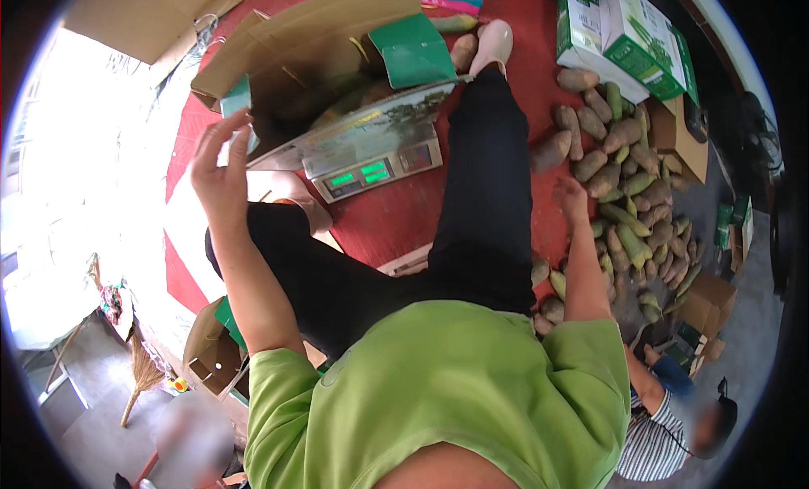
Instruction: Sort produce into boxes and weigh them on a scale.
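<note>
My left hand (221, 173) is raised at the left end of an open cardboard box (286, 55). Its fingers are apart beside a small green flap; whether they touch it I cannot tell. Long root vegetables, partly in shadow, show inside the box. The box sits on a digital scale (375, 171) with lit green displays. My right hand (572, 199) hangs low over the red mat (552, 224), next to a pile of long root vegetables (628, 181), some green, some brownish pink. Its fingers are too small and bunched to read.
White-and-green cartons (645, 38) stand at the far right beyond the pile. A person in a striped top (653, 447) is at the lower right. Another open box (206, 346) and a straw broom (143, 371) are at lower left. My legs straddle the scale.
</note>
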The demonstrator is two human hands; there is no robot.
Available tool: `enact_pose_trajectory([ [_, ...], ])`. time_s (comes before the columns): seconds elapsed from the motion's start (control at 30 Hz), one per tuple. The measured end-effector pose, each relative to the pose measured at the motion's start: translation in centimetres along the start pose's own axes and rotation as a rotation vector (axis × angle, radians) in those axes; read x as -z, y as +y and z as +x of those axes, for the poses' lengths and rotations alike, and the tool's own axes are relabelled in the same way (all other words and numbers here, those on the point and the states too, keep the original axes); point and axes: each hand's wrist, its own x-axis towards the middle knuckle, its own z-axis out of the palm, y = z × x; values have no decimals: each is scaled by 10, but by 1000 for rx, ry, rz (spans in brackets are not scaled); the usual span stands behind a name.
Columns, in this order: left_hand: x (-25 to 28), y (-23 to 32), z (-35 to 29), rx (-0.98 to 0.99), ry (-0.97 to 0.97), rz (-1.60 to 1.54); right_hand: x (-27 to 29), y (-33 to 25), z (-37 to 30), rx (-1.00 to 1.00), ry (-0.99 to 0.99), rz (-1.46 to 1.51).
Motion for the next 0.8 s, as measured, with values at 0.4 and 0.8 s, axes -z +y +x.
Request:
enact_pose_trajectory([
  [0.4, -8, 15, -2, -168, -456, 527, -115, -368, 5, 1121, -59, -274],
  [0.8, -15, 7, 5, -294, -455, 696, -202, -459, 1, 1232, -320, -788],
])
